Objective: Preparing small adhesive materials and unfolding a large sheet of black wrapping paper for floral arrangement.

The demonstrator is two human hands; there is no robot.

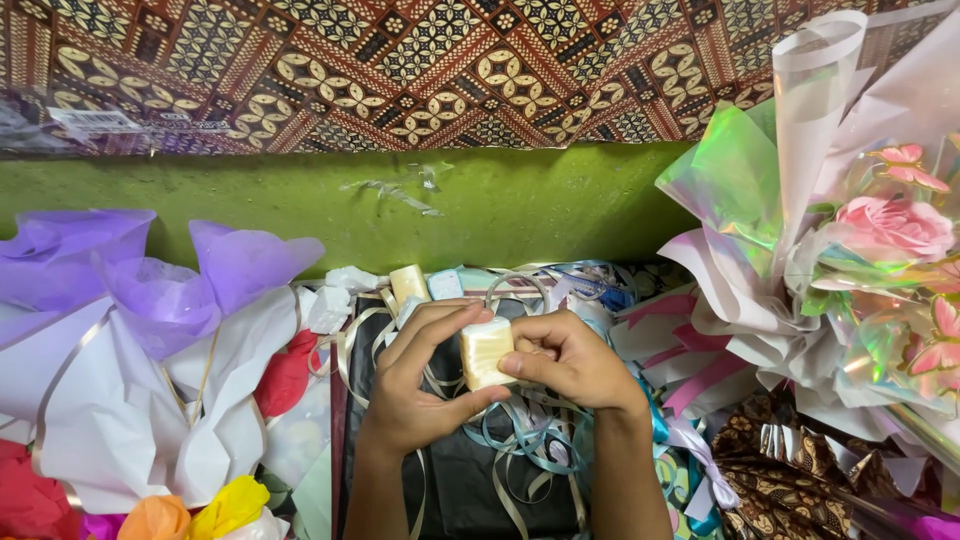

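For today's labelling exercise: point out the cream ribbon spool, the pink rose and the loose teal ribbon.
cream ribbon spool (487, 351), head view, on its wound face.
pink rose (890, 228), head view, on its petals.
loose teal ribbon (530, 440), head view, on a curl.

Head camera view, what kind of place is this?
Probably a small flower-gift or bouquet-wrapping workspace. A wrapped bouquet with a pink rose stands at right, purple and white wrapping paper lies at left, and both hands, left hand and right hand, hold a cream ribbon spool above loose ribbons.
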